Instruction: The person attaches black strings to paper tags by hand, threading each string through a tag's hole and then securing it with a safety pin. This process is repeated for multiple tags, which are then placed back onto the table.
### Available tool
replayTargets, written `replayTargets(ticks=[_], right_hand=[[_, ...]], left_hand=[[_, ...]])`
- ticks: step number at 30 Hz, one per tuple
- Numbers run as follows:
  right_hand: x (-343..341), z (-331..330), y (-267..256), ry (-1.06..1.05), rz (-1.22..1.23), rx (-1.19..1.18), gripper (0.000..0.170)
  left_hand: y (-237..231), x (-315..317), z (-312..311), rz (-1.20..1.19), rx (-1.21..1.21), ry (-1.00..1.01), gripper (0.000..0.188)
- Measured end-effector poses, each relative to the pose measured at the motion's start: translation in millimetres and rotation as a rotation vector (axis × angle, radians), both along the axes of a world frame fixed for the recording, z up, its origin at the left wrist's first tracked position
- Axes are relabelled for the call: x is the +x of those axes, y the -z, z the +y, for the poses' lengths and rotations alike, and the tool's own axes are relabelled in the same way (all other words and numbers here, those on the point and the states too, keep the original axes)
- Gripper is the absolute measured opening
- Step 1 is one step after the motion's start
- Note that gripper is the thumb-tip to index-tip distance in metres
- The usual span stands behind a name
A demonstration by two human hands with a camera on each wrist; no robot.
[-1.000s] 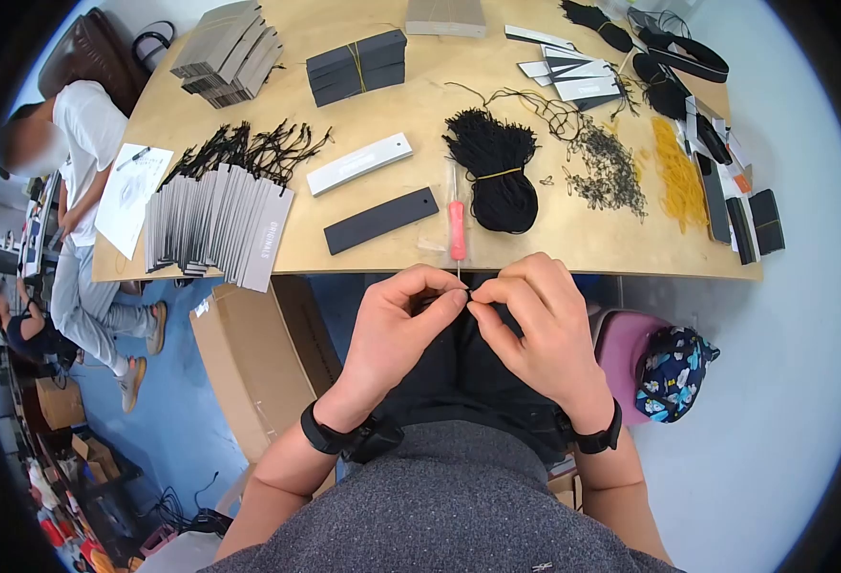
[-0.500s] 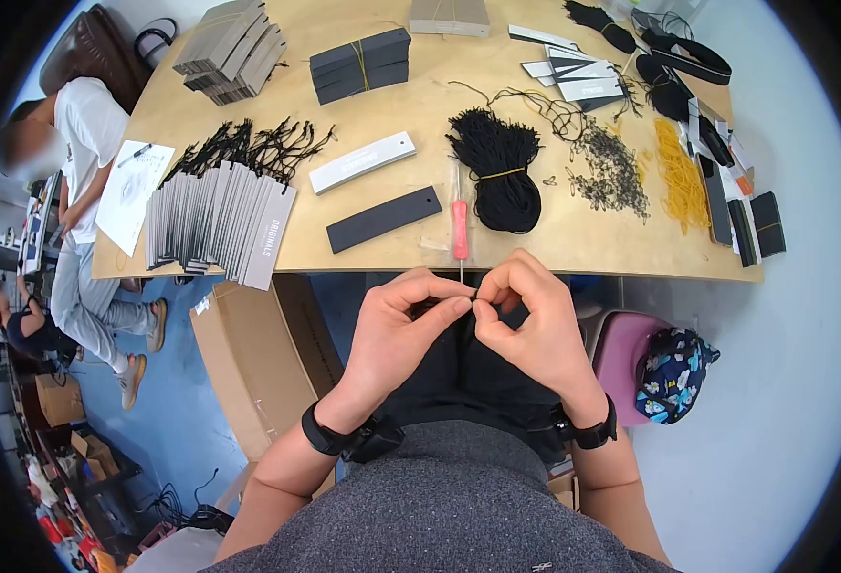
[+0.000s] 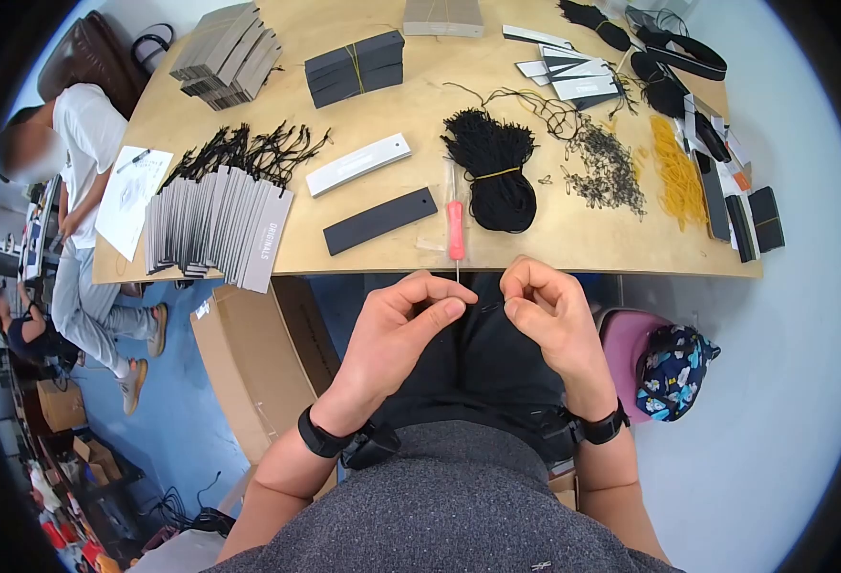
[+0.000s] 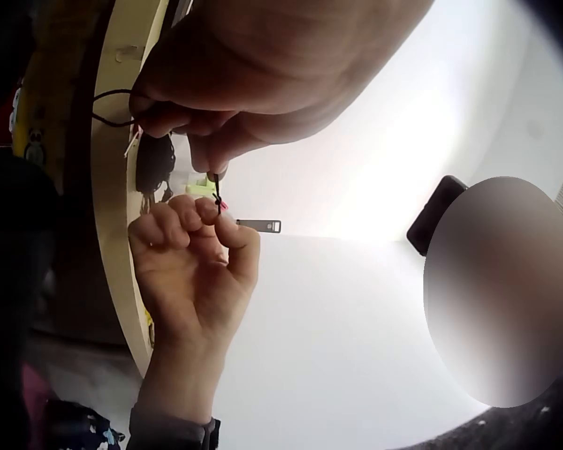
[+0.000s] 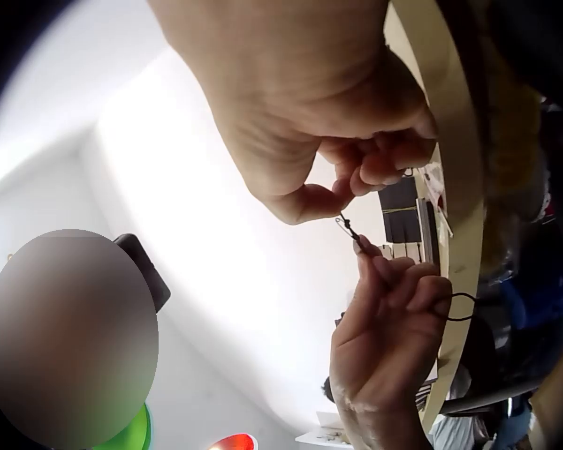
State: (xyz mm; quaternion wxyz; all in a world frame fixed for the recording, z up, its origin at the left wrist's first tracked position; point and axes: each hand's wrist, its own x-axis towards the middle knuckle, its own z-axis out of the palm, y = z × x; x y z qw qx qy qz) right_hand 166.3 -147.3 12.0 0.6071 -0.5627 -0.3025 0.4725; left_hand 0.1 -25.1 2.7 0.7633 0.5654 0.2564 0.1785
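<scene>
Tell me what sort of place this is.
Likely an assembly workshop: the table bears a row of corded gray tags, a tied bundle of black cord and a heap of small pin-like pieces.

Our head view looks down over the table [image 3: 583, 244]. Nearer, our two wrist views share the left hand [image 5: 385, 337] and right hand [image 4: 192, 277].

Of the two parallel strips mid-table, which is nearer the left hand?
The black strip; the white strip lies beyond it, farther from the left hand.
</scene>
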Motion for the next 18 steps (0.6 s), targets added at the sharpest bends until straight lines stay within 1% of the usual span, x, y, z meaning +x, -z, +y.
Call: replayTargets(ticks=[1,3,4,6,7,9,10,11,12,13,14,16,17,18], right_hand=[[-1,-1,0,0.0,0.0,0.002,0.007],[-2,-5,0,0.049,-0.096,-0.018,0.006],[0,-8,2,0.052,-0.096,-0.016,0.006],[8,-20,5,0.087,-0.196,-0.117,0.006],[11,-25,5,0.088,-0.194,-0.116,0.006],[17,-33,2,0.119,-0.296,-0.205,0.006],[19,-35,-3,0.117,-0.408,-0.26,0.008],[20,-36,-3,0.117,-0.408,-0.26,0.008],[21,-38,-3,0.107,-0.562,-0.307,0.007],[20,-39,-5,0.098,-0.716,-0.354,0.011],[15,-37,-9,0.1,-0.716,-0.354,0.011],[1,-28,-17,0.212,-0.728,-0.162,0.031],[0,-26,-14,0.108,-0.622,-0.013,0.05],[-8,-23,-19,0.031,-0.312,0.016,0.05]], left_hand=[[-1,-1,0,0.0,0.002,0.0,0.014],[-4,-2,2,-0.005,-0.087,0.001,0.015],[-7,-5,5,-0.006,-0.084,0.003,0.015],[-14,-12,11,0.062,-0.017,0.068,0.017],[-13,-13,12,0.064,-0.016,0.069,0.017],[-11,-15,12,0.12,0.235,0.025,0.019],[-13,-15,11,0.121,0.236,0.025,0.019],[-17,-13,9,0.147,0.358,0.016,0.022],[-20,-11,6,0.172,0.48,0.007,0.024],[-21,-9,3,0.171,0.481,0.008,0.024],[-21,-8,-1,0.15,0.541,0.001,0.026],[-25,-4,-5,0.126,0.646,0.011,0.029],[-26,-3,-6,0.126,0.647,0.012,0.029],[-26,-1,-8,0.111,0.669,0.013,0.029]])
